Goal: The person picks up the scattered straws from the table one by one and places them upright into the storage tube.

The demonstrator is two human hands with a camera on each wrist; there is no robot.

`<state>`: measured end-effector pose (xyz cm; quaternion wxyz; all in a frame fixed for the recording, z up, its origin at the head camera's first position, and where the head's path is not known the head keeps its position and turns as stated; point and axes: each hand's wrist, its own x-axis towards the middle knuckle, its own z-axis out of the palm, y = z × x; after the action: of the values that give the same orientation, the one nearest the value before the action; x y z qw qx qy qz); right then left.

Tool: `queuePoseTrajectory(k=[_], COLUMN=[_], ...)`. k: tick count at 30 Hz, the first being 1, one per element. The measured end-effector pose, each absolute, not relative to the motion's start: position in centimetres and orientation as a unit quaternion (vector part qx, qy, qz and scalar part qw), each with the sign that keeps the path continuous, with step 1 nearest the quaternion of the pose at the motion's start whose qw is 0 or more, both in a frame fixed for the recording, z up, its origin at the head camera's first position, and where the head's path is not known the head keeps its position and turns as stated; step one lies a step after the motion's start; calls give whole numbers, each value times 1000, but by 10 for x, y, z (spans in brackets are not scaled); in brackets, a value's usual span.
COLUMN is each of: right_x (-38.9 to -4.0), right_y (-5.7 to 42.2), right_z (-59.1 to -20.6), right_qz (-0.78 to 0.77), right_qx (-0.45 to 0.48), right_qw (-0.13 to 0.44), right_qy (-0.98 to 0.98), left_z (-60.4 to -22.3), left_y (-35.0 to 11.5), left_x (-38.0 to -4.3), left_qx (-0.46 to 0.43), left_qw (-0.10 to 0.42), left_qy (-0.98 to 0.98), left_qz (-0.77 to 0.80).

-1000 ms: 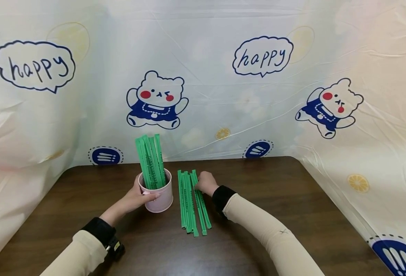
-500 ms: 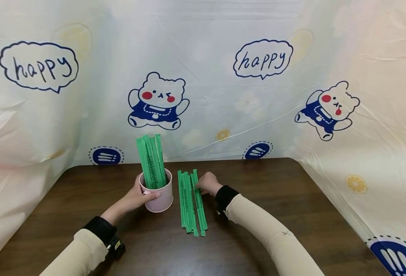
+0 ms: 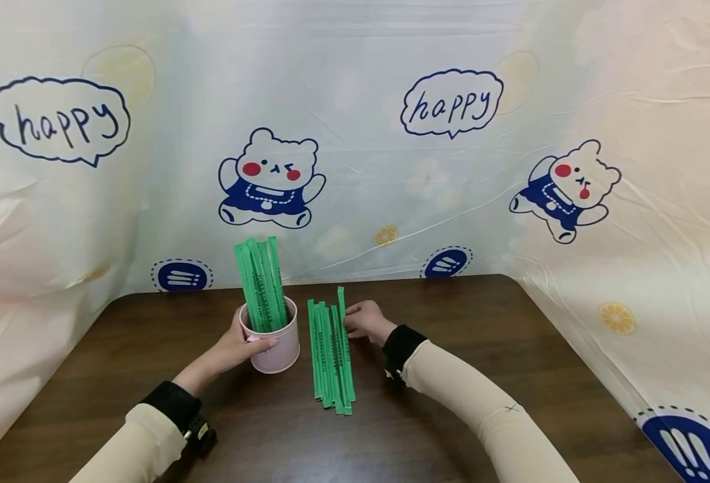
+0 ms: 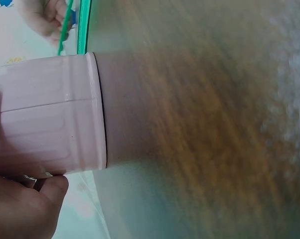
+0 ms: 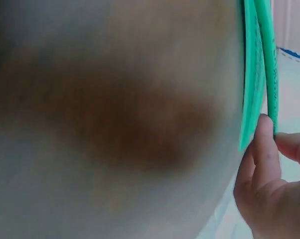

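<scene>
A small pink bucket (image 3: 278,354) stands on the table, its side gripped by my left hand (image 3: 231,350). Several long, flat green packets (image 3: 261,285) with dark print, like wrapped straws, lean upright inside it. To its right lies a row of the same green packets (image 3: 325,355). At the right side of that row, my right hand (image 3: 368,322) pinches one green packet (image 5: 271,79) between thumb and forefinger. This packet's far end is raised and sticks out beyond the others. In the left wrist view the bucket's wall (image 4: 45,114) fills the left side.
The dark brown wooden table (image 3: 464,376) has its far edge just behind the bucket. A pale printed curtain (image 3: 367,154) with bears and lettering hangs behind it and down both sides. Black wrist straps (image 3: 406,349) sit over both cream sleeves.
My right hand has drawn the outer packets leftward against the row, so they lie closer together, and has then lifted one packet's far end. My left hand stays on the bucket.
</scene>
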<state>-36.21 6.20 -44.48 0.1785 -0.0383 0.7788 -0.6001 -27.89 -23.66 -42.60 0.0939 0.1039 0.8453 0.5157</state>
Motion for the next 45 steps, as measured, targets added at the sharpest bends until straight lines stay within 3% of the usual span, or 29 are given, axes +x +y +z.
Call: queuePoseTrajectory(k=[4,12,22,33,45], right_x=[-383,-373,-388,-395,-394], right_y=[75,83,100,118,92], right_z=[-453,-414,-380,-330,-285], right_qz=[-627,-626,-570,-544,-600], right_qx=[-69,-19,-37,-88,-106], right_qw=[138,60,-57,-90,-116], right_qy=[764,778,819,830,784], left_z=[-427,-431,-432,-431,-432], left_y=[-238,-239,-239,-239,-239], left_x=[-279,-281,-280,-281,-282], left_qx=[107,117,123,120,117], left_qw=[88,82,80,83,79], left_qy=[843,839,835,838,842], left_qz=[520,526,531,525,521])
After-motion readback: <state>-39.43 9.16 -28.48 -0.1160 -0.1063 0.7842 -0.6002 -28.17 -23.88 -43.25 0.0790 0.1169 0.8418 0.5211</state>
